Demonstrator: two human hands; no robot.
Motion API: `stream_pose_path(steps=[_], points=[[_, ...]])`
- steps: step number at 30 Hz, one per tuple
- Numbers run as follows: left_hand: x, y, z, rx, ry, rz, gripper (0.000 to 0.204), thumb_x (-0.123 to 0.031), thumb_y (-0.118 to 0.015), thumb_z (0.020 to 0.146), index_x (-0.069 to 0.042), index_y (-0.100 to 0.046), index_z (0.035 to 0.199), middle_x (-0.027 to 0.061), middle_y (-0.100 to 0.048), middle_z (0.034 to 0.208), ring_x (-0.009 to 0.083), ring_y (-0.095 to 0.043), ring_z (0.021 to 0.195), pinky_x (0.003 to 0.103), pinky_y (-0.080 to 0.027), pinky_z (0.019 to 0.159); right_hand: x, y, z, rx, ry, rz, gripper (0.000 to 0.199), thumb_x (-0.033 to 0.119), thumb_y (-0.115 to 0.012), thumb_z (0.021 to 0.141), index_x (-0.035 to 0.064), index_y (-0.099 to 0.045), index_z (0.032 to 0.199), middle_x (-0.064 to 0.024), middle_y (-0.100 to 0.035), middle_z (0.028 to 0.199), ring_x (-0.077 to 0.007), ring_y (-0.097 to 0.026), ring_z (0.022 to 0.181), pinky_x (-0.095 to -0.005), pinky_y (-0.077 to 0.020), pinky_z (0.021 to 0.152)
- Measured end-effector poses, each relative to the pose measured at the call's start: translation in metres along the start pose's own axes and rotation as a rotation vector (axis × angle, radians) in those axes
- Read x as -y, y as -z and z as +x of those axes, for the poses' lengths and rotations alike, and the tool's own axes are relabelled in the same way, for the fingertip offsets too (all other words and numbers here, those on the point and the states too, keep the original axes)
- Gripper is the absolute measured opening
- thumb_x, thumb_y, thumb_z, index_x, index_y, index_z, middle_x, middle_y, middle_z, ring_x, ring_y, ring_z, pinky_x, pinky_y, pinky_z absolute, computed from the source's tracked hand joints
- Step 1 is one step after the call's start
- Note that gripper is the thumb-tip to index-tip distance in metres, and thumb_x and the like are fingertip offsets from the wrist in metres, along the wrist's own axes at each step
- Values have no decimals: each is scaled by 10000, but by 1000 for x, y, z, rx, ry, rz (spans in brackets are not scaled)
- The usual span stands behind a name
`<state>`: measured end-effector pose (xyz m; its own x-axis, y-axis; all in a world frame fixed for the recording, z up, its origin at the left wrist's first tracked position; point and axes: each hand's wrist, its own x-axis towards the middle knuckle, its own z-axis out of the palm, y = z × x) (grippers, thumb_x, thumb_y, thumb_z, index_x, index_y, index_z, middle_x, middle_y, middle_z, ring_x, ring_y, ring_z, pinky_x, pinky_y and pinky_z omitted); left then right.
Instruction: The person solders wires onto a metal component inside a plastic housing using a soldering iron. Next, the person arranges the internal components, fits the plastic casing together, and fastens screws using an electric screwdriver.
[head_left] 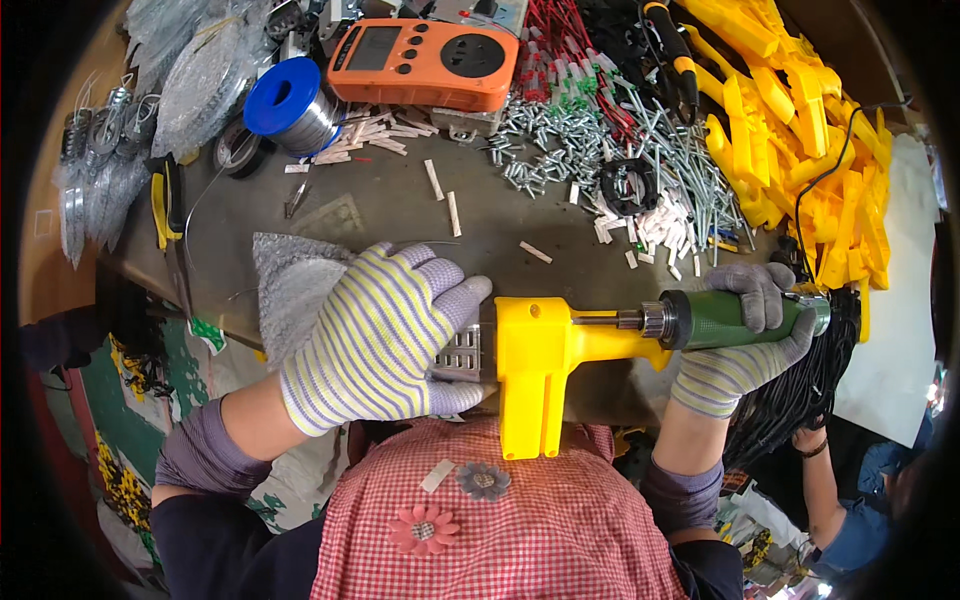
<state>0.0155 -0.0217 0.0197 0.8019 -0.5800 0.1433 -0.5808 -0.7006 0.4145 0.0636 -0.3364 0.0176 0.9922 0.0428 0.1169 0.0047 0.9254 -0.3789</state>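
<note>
My left hand point(385, 335), in a striped work glove, is wrapped round the slotted metal barrel point(460, 352) of a yellow plastic housing point(532, 375). The housing juts out to the right of the barrel, near the table's front edge. A green electric screwdriver point(725, 318) lies almost level in my gloved right hand point(745, 345), whose fingers close round its body. Its bit points left and reaches the housing's right side; whether it sits on a screw is hidden. Beneath my left hand lies a sheet of bubble wrap point(290, 285).
Behind the hands are loose screws point(550, 140), white strips point(455, 213), a solder spool point(290, 105), an orange meter point(425, 62) and yellow housings point(800, 130). Yellow-handled pliers point(168, 210) lie at left. Black cables point(790, 400) hang at right, near another person's arm point(820, 485).
</note>
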Motion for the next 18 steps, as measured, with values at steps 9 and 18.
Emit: stream_pose_path(steps=[9, 18], points=[[2, 1, 3, 53, 8, -14, 774, -569, -721, 676, 39, -661, 1151, 177, -655, 991, 354, -635, 952, 466, -491, 845, -6, -5, 0, -32, -9, 70, 239, 226, -677, 882, 46, -601, 1019, 90, -424, 647, -49, -416, 570, -302, -478, 856], [5, -6, 2, -1, -19, -16, 821, -614, -761, 636, -10, -633, 1176, 133, -608, 978, 328, -592, 878, 465, -448, 781, -7, -5, 2, -38, -10, 27, 202, 192, -665, 892, 57, -605, 1029, 93, -385, 649, -40, -392, 569, -315, -474, 886]])
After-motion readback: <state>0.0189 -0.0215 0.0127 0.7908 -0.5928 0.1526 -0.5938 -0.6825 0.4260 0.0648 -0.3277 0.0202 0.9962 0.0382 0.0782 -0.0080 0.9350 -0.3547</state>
